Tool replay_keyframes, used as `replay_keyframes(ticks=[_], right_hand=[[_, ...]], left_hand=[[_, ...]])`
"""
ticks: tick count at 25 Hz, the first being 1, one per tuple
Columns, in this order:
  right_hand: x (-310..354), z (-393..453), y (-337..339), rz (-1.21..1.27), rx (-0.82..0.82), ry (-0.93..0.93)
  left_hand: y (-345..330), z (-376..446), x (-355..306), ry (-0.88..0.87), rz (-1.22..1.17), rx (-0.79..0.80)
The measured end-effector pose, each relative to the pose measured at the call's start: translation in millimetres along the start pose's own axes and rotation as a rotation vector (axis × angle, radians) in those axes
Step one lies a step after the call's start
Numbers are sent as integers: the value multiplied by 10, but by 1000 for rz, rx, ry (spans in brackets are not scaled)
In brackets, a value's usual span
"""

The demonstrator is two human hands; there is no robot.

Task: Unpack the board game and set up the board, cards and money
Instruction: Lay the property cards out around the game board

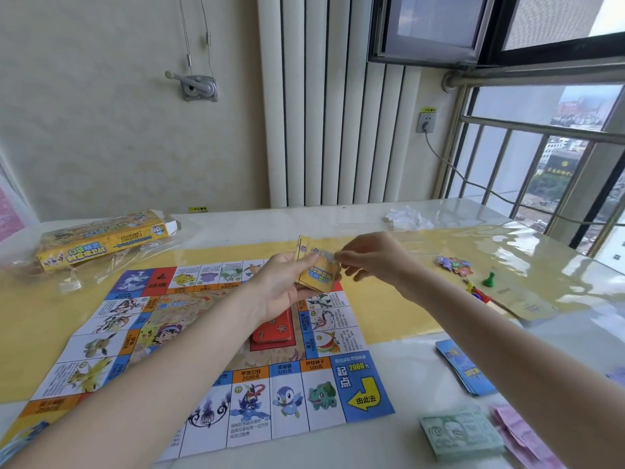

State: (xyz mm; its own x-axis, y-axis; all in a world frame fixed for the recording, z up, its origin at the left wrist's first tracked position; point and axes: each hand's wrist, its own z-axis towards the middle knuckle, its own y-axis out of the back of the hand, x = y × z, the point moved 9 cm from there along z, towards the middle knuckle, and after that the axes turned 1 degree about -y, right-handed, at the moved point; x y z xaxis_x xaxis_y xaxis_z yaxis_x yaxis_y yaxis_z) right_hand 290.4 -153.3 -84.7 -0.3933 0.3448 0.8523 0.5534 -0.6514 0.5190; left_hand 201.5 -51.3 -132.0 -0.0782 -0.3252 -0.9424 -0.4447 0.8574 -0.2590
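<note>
I see left hand [282, 289] grasping yellow card stack [316, 270] above board [216, 353]; right hand [372, 257] pinching, apparently, clear wrapper at stack's top.

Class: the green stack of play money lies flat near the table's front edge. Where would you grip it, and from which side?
Pinch the green money stack across its short width, coming from above at its near edge. It lies flat and thin, with the pink notes close on its right.

one board [189, 350], perhaps three card stacks [318, 272]
</note>
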Motion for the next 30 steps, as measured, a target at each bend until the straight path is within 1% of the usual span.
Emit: replay_keyframes(ticks=[1, 3, 6, 9, 10, 11, 13, 14, 15, 16, 18, 21, 23, 24, 25, 27, 28, 29, 30], right_hand=[[18, -41, -52, 12, 47, -13], [34, -91, -92, 56, 81, -39], [20, -151, -122, 233, 134, -85], [-12, -217, -148, 329, 164, -119], [-27, -219, -111, 323, 124, -119], [-27, -219, -32, 291, 41, -104], [54, -246, 186, 228, -170, -8], [131, -279, 251, 239, -230, 59], [224, -309, 253, 253, -238, 125], [314, -339, 204, 245, -210, 186], [446, -398, -7, 163, -98, 284], [566, -466, -320, -107, 42, 412], [614, -514, -429, -238, 100, 457], [622, -522, -436, -230, 115, 441], [621, -514, -396, -145, 104, 388], [573, -471, -248, 143, 18, 240], [557, -441, -184, 233, -24, 201], [551, -422, -156, 239, -43, 182], [545, -421, -181, 219, -28, 164]], left_hand=[[-13, -18, -8, -8, 14, 15], [-23, -57, -38, -25, 29, 38], [-20, -141, -89, -29, 25, 91], [0, -226, -109, -22, 10, 126], [31, -247, -121, -26, -4, 106], [100, -255, -137, -30, -20, 56], [320, -257, -148, -21, -29, -94], [407, -269, -133, -7, -22, -143], [442, -295, -114, 11, -15, -154], [430, -330, -100, 29, -13, -138], [348, -396, -99, 39, -54, -89], [307, -465, -179, -10, -133, -71], [345, -514, -194, -31, -106, -97], [371, -541, -196, -40, -82, -111], [392, -573, -206, -52, -54, -117], [412, -639, -251, -79, 2, -104], [427, -667, -276, -90, 21, -93], [436, -691, -294, -97, 36, -80], [439, -713, -302, -98, 55, -65]])
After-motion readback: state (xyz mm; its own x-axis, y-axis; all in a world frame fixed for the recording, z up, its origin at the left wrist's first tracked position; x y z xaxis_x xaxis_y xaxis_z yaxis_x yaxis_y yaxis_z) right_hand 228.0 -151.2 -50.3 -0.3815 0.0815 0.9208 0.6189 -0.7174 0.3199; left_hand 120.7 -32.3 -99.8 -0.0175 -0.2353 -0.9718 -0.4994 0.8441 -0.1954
